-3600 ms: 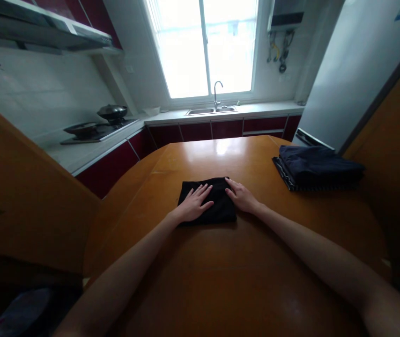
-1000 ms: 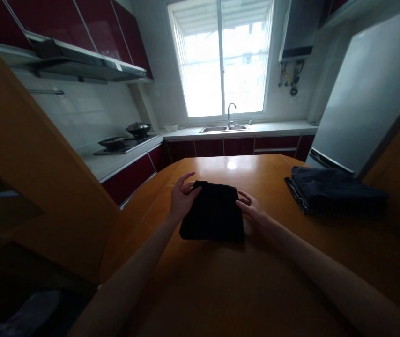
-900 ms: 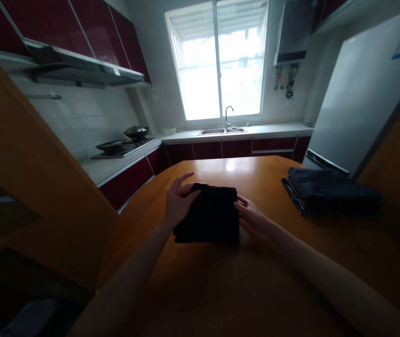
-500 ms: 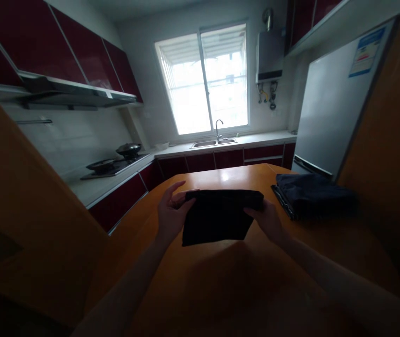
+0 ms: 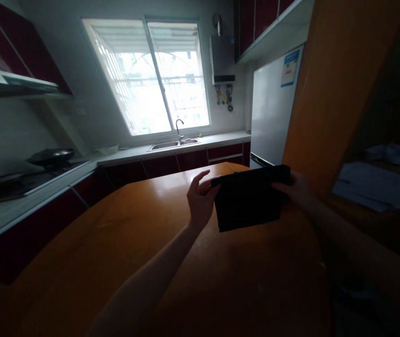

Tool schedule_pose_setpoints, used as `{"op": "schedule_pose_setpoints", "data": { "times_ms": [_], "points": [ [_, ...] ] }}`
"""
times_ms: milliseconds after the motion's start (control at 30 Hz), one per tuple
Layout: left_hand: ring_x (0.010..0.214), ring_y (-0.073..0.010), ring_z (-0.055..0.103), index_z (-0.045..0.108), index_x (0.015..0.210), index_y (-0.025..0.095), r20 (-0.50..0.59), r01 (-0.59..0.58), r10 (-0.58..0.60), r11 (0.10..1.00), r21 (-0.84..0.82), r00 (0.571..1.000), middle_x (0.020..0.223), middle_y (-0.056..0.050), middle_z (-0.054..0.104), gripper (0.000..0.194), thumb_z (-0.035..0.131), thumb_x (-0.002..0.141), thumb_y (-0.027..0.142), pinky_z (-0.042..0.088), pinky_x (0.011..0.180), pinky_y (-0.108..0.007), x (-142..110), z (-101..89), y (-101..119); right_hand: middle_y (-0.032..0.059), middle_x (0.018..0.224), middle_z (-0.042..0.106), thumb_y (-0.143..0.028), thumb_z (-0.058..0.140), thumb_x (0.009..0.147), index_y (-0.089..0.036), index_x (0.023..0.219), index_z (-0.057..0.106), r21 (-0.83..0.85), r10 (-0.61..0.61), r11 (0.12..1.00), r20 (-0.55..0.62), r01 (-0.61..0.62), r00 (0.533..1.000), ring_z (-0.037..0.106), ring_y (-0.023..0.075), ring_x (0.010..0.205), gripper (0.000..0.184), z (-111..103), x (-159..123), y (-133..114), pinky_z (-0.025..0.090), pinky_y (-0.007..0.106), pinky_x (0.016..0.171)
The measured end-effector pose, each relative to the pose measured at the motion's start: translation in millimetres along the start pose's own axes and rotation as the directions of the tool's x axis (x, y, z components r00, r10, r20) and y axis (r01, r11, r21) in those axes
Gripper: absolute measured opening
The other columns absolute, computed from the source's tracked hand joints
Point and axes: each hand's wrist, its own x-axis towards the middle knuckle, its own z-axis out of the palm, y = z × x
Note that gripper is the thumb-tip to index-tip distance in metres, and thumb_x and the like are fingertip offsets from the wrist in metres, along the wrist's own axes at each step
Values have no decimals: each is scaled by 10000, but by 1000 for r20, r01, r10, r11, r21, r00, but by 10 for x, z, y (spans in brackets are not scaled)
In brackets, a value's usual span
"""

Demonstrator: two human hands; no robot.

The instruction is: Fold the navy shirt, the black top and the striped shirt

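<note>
A black folded garment (image 5: 247,203) hangs between my two hands above the wooden table. My left hand (image 5: 202,199) pinches its upper left corner between thumb and fingers, with the index finger raised off it. At the upper right corner, my right hand (image 5: 293,187) grips the edge, thumb in front. The garment is too dark to tell its exact kind. It covers most of the area where a stack of dark folded clothes lay, so that stack is hidden or nearly so.
The round-edged wooden table (image 5: 144,220) spreads below my arms. Behind it stand a fridge (image 5: 272,107) and a counter with a sink (image 5: 174,144). A pan (image 5: 50,157) sits on the stove at left. Papers (image 5: 379,185) lie at far right beyond a wooden panel (image 5: 347,84).
My view has turned to the right. Both hands have carried the black garment rightward, over where the folded stack was seen, keeping their grip.
</note>
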Motion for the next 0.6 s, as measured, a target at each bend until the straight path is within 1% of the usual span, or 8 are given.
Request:
{"op": "schedule_pose_setpoints", "data": {
  "times_ms": [67, 133, 200, 267, 333, 433, 500, 600],
  "points": [
    [922, -227, 756, 619, 1201, 227, 23, -9, 10, 999, -44, 1000, 964, -37, 777, 490, 824, 757, 264, 609, 866, -365, 90, 265, -139, 28, 848, 732, -406, 880, 607, -197, 884, 719, -24, 4, 1000, -20, -4, 1000, 673, 230, 768, 383, -242, 183, 17, 554, 350, 666],
    [920, -227, 755, 616, 1213, 232, 31, -23, 26, 996, -87, 999, 970, -37, 774, 495, 823, 766, 284, 609, 865, -368, 205, 498, -255, 32, 889, 741, -404, 881, 612, -203, 895, 730, -55, -14, 998, -23, 13, 1000, 682, 241, 814, 378, -432, 391, 19, 563, 371, 720],
    [931, -226, 753, 611, 1216, 235, 28, -32, 36, 992, -122, 999, 984, -40, 773, 497, 823, 770, 294, 607, 869, -367, 347, 691, -358, 28, 924, 745, -395, 883, 615, -203, 911, 741, -78, -33, 996, -14, 32, 999, 686, 244, 858, 380, -569, 612, 12, 561, 387, 782],
    [962, -224, 746, 604, 1222, 236, 18, -37, 40, 989, -142, 999, 1007, -44, 769, 495, 817, 779, 302, 600, 887, -370, 509, 839, -469, 26, 950, 746, -375, 890, 612, -193, 931, 746, -76, -35, 996, 1, 35, 999, 686, 236, 885, 394, -655, 830, 10, 551, 391, 829],
    [1003, -221, 734, 595, 1234, 236, 7, -39, 41, 988, -152, 999, 1034, -48, 762, 497, 810, 791, 302, 589, 914, -376, 668, 944, -595, 40, 984, 748, -339, 889, 628, -172, 956, 745, -50, -25, 998, 8, 25, 1000, 681, 215, 894, 395, -698, 1024, 21, 536, 378, 855],
    [1055, -218, 715, 585, 1257, 240, -2, -40, 40, 987, -156, 999, 1077, -53, 747, 508, 808, 803, 294, 570, 953, -384, 834, 1038, -765, 74, 1018, 751, -253, 877, 662, -133, 978, 743, -3, 4, 1000, 5, -4, 1000, 669, 171, 875, 364, -734, 1231, 47, 511, 351, 871],
    [1064, -218, 710, 582, 1268, 243, 4, -37, 38, 987, -156, 999, 1099, -53, 737, 518, 810, 807, 302, 567, 959, -379, 869, 1077, -817, 79, 1008, 755, -206, 880, 654, -123, 966, 747, 26, 21, 999, -3, -20, 1000, 667, 154, 855, 350, -775, 1304, 44, 504, 347, 879],
    [1040, -208, 714, 578, 1273, 251, 28, -43, 48, 986, -163, 998, 1110, -48, 729, 515, 805, 818, 333, 579, 926, -352, 848, 1135, -799, 68, 988, 758, -165, 894, 631, -131, 941, 752, 73, 40, 996, 11, -41, 999, 680, 152, 843, 343, -873, 1360, 0, 510, 360, 898]
  ]
}}
